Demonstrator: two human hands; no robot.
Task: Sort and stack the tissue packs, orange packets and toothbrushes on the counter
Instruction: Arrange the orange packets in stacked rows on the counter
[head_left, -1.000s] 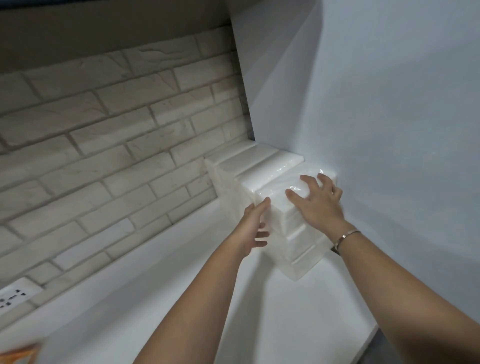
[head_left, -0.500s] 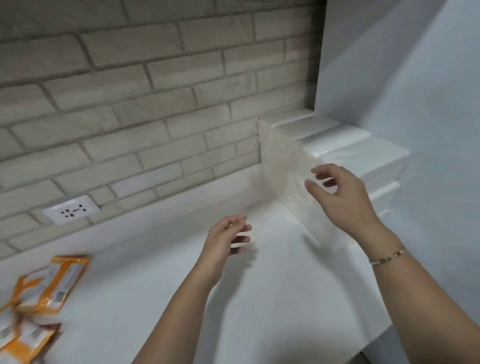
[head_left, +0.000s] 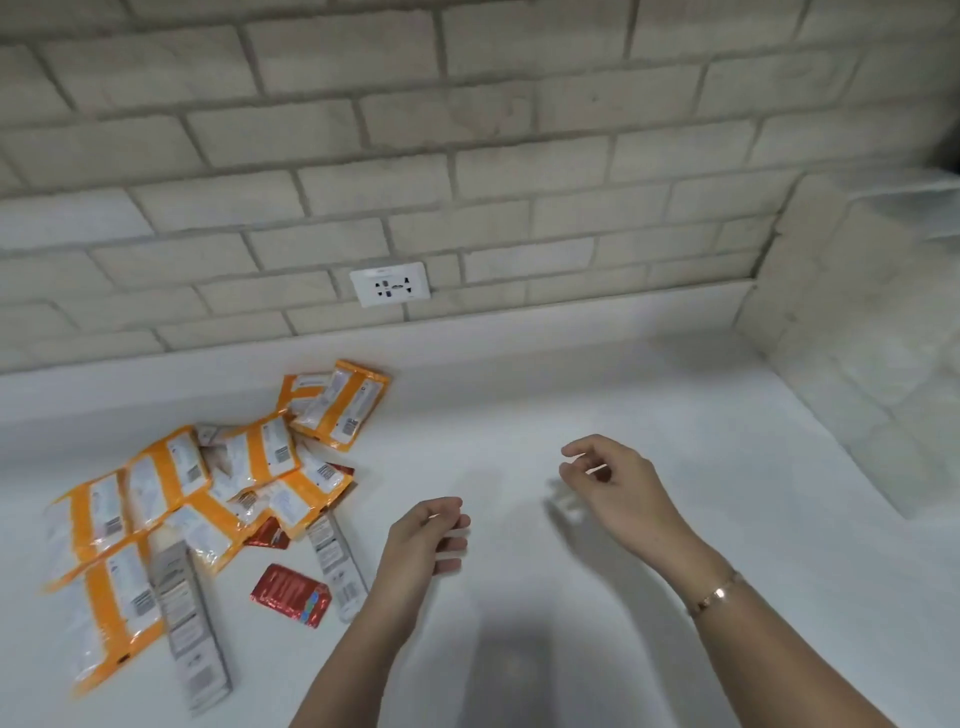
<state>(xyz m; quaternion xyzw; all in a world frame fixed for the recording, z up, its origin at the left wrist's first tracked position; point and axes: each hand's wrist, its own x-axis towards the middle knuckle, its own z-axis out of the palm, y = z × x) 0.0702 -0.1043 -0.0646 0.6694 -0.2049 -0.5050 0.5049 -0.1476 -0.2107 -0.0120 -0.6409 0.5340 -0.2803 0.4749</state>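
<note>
Over the desk (head_left: 571, 395), the left hand (head_left: 426, 540) and right hand (head_left: 613, 483) hover empty, fingers loosely curled, near heaped orange packets (head_left: 171, 493) that may slide apart if grabbed together.

I had only one view, the wide-angle head camera. It looked forward and down from close above the smooth white counter (head_left: 597, 395), over the bare forearms (head_left: 358, 649), facing the pale brick-pattern back wall (head_left: 467, 130) and its white socket plate (head_left: 390, 284).
</note>
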